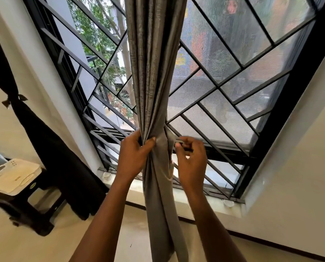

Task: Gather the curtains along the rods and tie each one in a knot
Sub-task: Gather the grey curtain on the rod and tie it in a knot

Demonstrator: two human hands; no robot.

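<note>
Grey curtain (154,72) bunched at the window (231,59)
Left hand (133,157) curls its fingers (133,136) round the bunch; right hand (191,159) pinches a fold beside it.

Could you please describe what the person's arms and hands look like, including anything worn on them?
The left hand and right hand are bare: no gloves, and no rings, watch or bracelets show. The left forearm and right forearm are uncovered down to the bottom edge of the picture, so no sleeve is in view.
</note>
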